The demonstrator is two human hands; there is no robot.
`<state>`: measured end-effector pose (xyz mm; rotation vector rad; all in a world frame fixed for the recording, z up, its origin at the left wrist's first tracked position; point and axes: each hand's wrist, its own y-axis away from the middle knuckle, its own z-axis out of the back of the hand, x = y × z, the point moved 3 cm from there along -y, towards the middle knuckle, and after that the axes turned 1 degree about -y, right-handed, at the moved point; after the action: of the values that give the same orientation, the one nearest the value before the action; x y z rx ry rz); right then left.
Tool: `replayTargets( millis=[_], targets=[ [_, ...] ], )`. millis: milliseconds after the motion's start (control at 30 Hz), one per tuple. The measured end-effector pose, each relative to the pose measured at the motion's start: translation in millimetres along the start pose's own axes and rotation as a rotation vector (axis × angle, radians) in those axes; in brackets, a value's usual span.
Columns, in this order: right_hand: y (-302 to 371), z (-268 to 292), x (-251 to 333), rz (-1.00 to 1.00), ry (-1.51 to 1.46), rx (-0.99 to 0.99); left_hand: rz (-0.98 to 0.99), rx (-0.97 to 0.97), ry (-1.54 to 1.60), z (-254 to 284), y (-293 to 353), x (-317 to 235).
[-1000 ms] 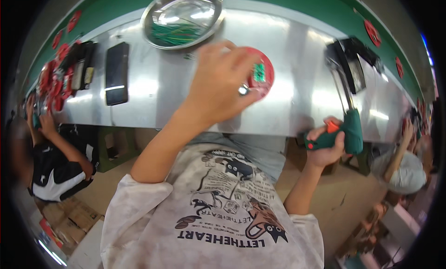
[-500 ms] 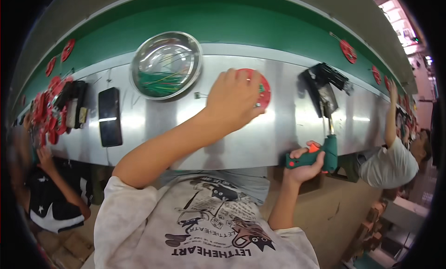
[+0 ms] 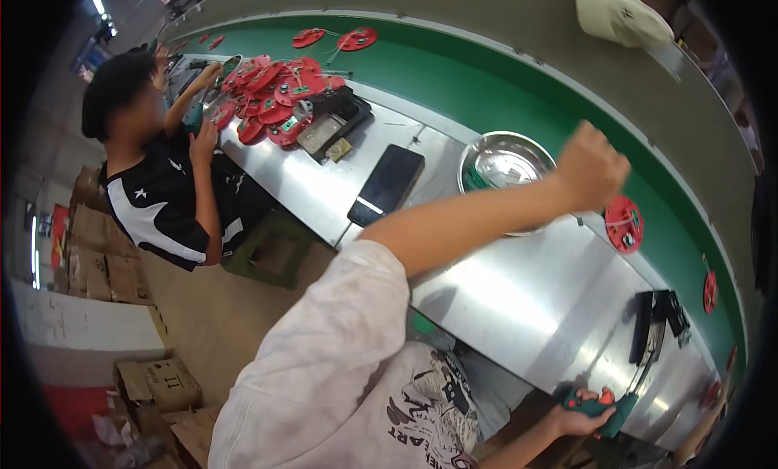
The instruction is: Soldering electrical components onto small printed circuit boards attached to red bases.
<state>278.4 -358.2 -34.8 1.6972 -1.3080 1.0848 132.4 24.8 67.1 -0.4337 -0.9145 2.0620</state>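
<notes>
My left hand [image 3: 596,167] is raised over the far side of the bench, its fingers curled in and slightly blurred; nothing shows in them. Just beyond and right of it, a red disc [image 3: 624,224] with small parts and a pale wire lies on the green strip. Behind my forearm stands a round metal bowl [image 3: 527,149] with green wires in it, partly covered. My right hand [image 3: 585,417] is closed around the handle of a green soldering gun [image 3: 617,418] with an orange trigger. Its thin metal tip points toward a black stand [image 3: 648,327].
A dark phone [image 3: 389,184] lies on the metal bench left of my forearm. Farther left are a black holder [image 3: 332,120] and a heap of red discs [image 3: 271,96]. A co-worker [image 3: 162,169] sits there. More discs lie along the green strip [image 3: 429,59].
My view has turned to the left. My left hand has left the red disc it held on the bench and risen; a disc now lies on the green strip. The right hand still grips the soldering gun.
</notes>
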Motion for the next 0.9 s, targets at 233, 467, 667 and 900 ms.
replayTargets(
  millis=[233,467,667,900],
  targets=[
    [9.9,-36.5,-1.1,0.012,-0.005,0.012,0.821,0.434,-0.435,15.2,33.6,352.7],
    [2.4,-21.3,-15.0,-0.036,0.094,-0.089,1.360,0.302,-0.675,41.9,114.2,538.7],
    [-16.9,30.5,-6.1,-0.168,0.155,-0.144,1.453,0.230,-0.569,25.4,144.4,557.1],
    [-2.4,-1.9,-13.3,-0.044,0.090,-0.159,0.869,0.343,-0.089,-26.6,12.7,394.2]
  ],
)
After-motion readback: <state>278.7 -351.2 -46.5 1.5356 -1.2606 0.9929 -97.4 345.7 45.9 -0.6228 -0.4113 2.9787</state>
